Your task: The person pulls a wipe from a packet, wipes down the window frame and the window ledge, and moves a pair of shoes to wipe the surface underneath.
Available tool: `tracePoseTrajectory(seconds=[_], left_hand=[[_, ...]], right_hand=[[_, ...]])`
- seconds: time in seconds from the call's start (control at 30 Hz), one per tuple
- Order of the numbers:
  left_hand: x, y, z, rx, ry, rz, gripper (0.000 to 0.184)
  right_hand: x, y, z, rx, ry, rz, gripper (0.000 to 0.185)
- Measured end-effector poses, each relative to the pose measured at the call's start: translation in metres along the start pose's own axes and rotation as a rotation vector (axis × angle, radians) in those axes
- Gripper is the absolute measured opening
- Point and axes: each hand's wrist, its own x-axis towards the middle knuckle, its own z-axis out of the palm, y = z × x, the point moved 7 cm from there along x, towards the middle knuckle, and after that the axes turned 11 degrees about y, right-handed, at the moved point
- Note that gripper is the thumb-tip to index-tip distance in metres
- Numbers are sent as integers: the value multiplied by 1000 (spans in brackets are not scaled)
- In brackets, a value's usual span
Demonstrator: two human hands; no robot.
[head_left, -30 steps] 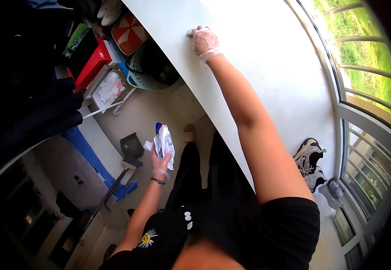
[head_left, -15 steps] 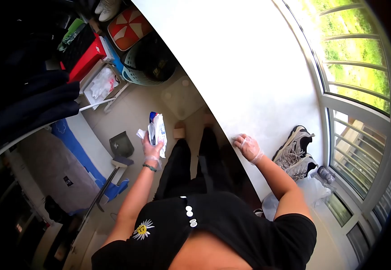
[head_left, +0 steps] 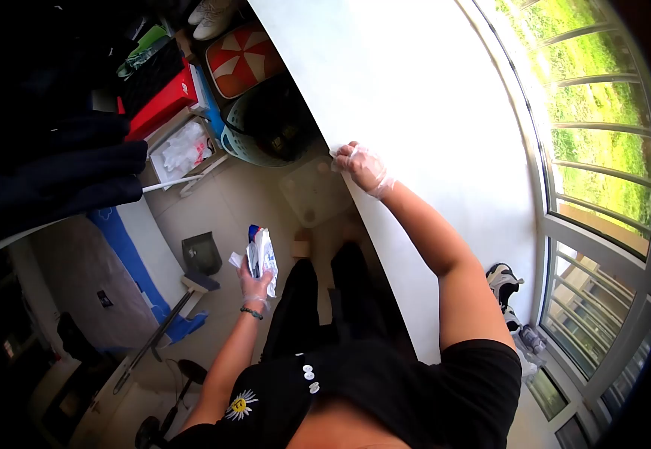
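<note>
My left hand (head_left: 253, 283), in a clear plastic glove with a dark bead bracelet at the wrist, is wrapped round a white-and-blue soft packet (head_left: 262, 258). A loose white piece sticks out beside its fingers. The packet is held over the floor, in front of my legs. My right hand (head_left: 364, 169), also gloved in clear plastic, rests at the left edge of the white tabletop (head_left: 423, 120). Its fingers are curled down against the surface. Something whitish shows at the fingertips, but whether it is a cloth or the glove's end I cannot make out.
Grey sneakers (head_left: 503, 288) stand on the right by the barred window (head_left: 595, 127). A light-blue basket (head_left: 237, 142), a red shoebox (head_left: 164, 101) and a red-and-white cushion (head_left: 243, 60) are at the upper left. A dustpan (head_left: 202, 253) and broom (head_left: 199, 282) lie on the left floor.
My right hand has slid away from me and leftward along the tabletop edge, its arm now stretched out. The left hand, still holding the packet, sits slightly lower in view.
</note>
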Motion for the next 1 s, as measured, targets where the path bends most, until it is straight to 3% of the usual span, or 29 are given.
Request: tracePoseTrajectory(seconds=[0.1, 0.2, 0.33, 0.47, 0.63, 0.73, 0.83, 0.9, 1.0], left_hand=[[-2, -14, -3, -42, 55, -41, 77], [-2, -31, 2, -170, 35, -93, 75], [-10, -42, 8, -212, 75, -227, 75], [-9, -38, 28, -124, 31, -159, 80], [3, 3, 49, 42, -39, -29, 83], [14, 3, 54, 85, -58, 63, 84], [25, 11, 51, 94, -44, 128, 83], [26, 27, 44, 126, -31, 122, 82], [33, 29, 43, 31, -35, 125, 80]], right_hand=[[101, 31, 27, -111, 93, -171, 10], [178, 67, 34, -266, 135, -190, 12], [188, 92, 22, -327, 115, -89, 19], [76, 54, -12, -247, 100, -55, 22], [-138, 2, -66, -189, -168, 107, 15], [-242, -21, -93, -166, -208, 351, 13], [-306, 2, -118, -198, 177, 837, 7], [-347, 55, -126, -53, 693, 1218, 2], [-305, 115, -135, -155, 794, 1340, 4]])
